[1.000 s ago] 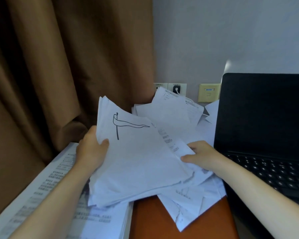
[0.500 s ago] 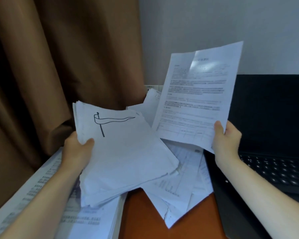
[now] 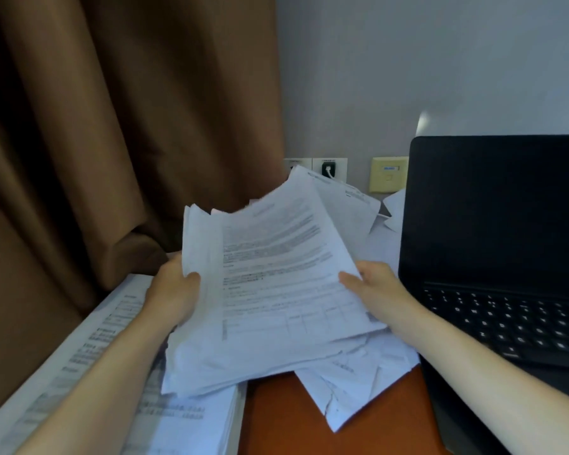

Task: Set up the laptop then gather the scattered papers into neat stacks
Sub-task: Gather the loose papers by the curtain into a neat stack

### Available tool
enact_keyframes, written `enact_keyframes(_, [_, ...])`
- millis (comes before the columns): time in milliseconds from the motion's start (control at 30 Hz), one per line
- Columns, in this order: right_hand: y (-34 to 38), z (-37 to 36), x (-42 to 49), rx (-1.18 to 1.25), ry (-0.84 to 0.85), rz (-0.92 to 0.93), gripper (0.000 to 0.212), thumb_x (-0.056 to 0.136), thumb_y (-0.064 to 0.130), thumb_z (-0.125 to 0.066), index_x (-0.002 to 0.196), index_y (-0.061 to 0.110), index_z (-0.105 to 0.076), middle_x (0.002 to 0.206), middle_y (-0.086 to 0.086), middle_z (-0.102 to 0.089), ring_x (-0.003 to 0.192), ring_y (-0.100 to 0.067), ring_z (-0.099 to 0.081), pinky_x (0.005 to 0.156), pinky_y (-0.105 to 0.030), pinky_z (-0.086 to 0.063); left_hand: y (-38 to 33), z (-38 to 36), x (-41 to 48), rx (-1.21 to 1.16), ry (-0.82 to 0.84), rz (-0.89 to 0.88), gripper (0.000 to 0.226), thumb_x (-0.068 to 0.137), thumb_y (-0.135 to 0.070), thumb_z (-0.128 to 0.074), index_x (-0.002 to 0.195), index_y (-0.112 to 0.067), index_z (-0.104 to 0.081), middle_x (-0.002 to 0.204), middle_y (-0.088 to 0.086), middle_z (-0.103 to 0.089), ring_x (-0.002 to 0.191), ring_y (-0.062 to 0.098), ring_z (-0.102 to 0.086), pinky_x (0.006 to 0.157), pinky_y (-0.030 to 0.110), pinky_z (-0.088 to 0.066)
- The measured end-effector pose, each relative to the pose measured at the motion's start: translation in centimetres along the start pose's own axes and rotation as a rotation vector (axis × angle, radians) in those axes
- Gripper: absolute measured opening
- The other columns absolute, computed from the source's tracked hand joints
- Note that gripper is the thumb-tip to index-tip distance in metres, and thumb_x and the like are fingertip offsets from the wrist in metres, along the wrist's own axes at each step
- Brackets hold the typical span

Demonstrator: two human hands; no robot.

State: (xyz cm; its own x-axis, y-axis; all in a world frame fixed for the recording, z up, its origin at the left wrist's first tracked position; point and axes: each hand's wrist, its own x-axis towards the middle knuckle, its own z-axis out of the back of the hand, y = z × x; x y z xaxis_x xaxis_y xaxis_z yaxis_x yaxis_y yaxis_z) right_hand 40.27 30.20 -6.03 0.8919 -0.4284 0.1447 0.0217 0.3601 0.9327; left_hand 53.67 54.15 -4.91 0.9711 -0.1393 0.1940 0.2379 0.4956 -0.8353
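Gripping the sheaf of papers [image 3: 276, 290] by its two side edges, left hand [image 3: 173, 293] and right hand [image 3: 375, 290] hold it above loose sheets [image 3: 352, 389] on the desk [image 3: 276, 421]. Open laptop [image 3: 493, 208] crowds the right, a printed stack [image 3: 89, 372] and curtain [image 3: 112, 126] the left; bare desk shows nearer.

brown curtain [image 3: 112, 142] hangs left of a pale wall [image 3: 424, 60] with sockets [image 3: 329, 169]; orange-brown desk [image 3: 283, 421] below.

Single head-worn view, angled forward and down, close over desk [image 3: 286, 418], wall [image 3: 408, 77] just behind
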Motion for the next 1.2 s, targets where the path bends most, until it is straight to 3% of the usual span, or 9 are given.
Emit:
enact_keyframes(167, [-1.0, -2.0, -0.5, -0.562, 0.151, 0.154, 0.023, 0.099, 0.030, -0.044, 0.117, 0.027, -0.059, 0.111, 0.008, -0.060, 0.108, -0.012, -0.051, 0.093, -0.030, -0.043, 0.0, 0.2, 0.1, 0.086, 0.024, 0.019, 0.036, 0.096, -0.040, -0.042, 0.125, -0.023, -0.053, 0.118, 0.006, -0.062, 0.104, 0.031, -0.058, 0.096, 0.049, -0.044])
enact_keyframes(267, [-0.5, -1.8, -0.4, -0.888, 0.093, 0.251, 0.032, 0.098, 0.046, -0.036, 0.120, 0.028, -0.051, 0.117, 0.008, -0.048, 0.116, -0.015, -0.037, 0.090, -0.028, -0.028, 0.3, 0.3, 0.2, 0.198, 0.007, -0.026, 0.036, 0.092, -0.027, -0.053, 0.127, -0.023, -0.051, 0.123, 0.004, -0.060, 0.109, 0.032, -0.056, 0.096, 0.048, -0.044])
enact_keyframes(500, [-0.6, 2.1, 1.4, -1.168, 0.021, -0.055, 0.081, 0.082, 0.073, -0.042, 0.142, 0.020, -0.031, 0.138, -0.003, -0.044, 0.128, -0.025, -0.037, 0.103, -0.037, -0.026, -0.2, 1.4, 0.4, 0.018, -0.159, -0.089, 0.031, 0.095, -0.009, -0.048, 0.126, -0.008, -0.051, 0.122, 0.011, -0.058, 0.108, 0.029, -0.055, 0.082, 0.034, -0.042])
enact_keyframes(600, [-0.3, 1.9, 1.3, -0.911, 0.112, -0.091, 0.066, 0.078, 0.063, -0.061, 0.129, 0.024, -0.045, 0.123, 0.006, -0.052, 0.120, -0.020, -0.046, 0.100, -0.034, -0.034, -0.3, 1.3, 0.4, -0.028, -0.205, -0.103, 0.028, 0.095, -0.008, -0.047, 0.123, -0.006, -0.052, 0.120, 0.011, -0.059, 0.102, 0.024, -0.054, 0.080, 0.031, -0.040])
enact_keyframes(700, [-0.3, 2.1, 1.0, -0.536, 0.146, -0.012, 0.016, 0.083, 0.028, -0.070, 0.086, 0.017, -0.058, 0.086, 0.006, -0.060, 0.081, -0.011, -0.058, 0.070, -0.024, -0.047, 0.0, 1.4, 0.6, -0.097, -0.207, -0.086, 0.027, 0.095, -0.007, -0.047, 0.121, -0.006, -0.054, 0.115, 0.009, -0.059, 0.096, 0.020, -0.052, 0.081, 0.031, -0.041])
enact_keyframes(767, [-0.4, 2.4, 1.3, -0.434, 0.088, 0.025, 0.015, 0.087, 0.015, -0.065, 0.079, 0.005, -0.056, 0.074, -0.002, -0.057, 0.067, -0.012, -0.053, 0.060, -0.024, -0.040, 0.2, 1.5, 0.7, -0.123, -0.210, -0.067, 0.027, 0.095, -0.007, -0.048, 0.121, -0.005, -0.055, 0.112, 0.007, -0.059, 0.095, 0.020, -0.052, 0.082, 0.031, -0.041])
enact_keyframes(967, [-0.6, 3.8, 1.8, 0.030, -0.407, 0.055, 0.024, 0.094, 0.008, -0.048, 0.097, -0.016, -0.052, 0.078, -0.021, -0.050, 0.073, -0.021, -0.047, 0.066, -0.032, -0.036, 0.3, 2.1, 0.9, -0.182, -0.237, -0.026, 0.030, 0.095, -0.007, -0.044, 0.123, -0.007, -0.056, 0.106, 0.004, -0.057, 0.094, 0.021, -0.054, 0.081, 0.031, -0.041])
enact_keyframes(1100, [0.1, 4.6, 1.1, 0.236, -0.706, 0.184, 0.016, 0.096, 0.008, -0.045, 0.088, -0.004, -0.053, 0.076, -0.003, -0.053, 0.067, -0.010, -0.050, 0.056, -0.017, -0.044, 0.3, 2.1, 1.0, -0.164, -0.227, -0.003, 0.031, 0.095, -0.007, -0.044, 0.123, -0.005, -0.056, 0.114, 0.010, -0.060, 0.094, 0.023, -0.054, 0.083, 0.033, -0.042])
enact_keyframes(1200, [0.4, 4.5, 1.2, 0.335, -0.757, 0.204, 0.021, 0.097, 0.009, -0.044, 0.078, 0.012, -0.051, 0.076, 0.006, -0.054, 0.066, -0.002, -0.052, 0.052, -0.009, -0.044, 0.3, 2.0, 0.8, -0.119, -0.190, 0.002, 0.031, 0.095, -0.006, -0.043, 0.122, -0.004, -0.056, 0.109, 0.007, -0.059, 0.092, 0.022, -0.053, 0.079, 0.032, -0.041])
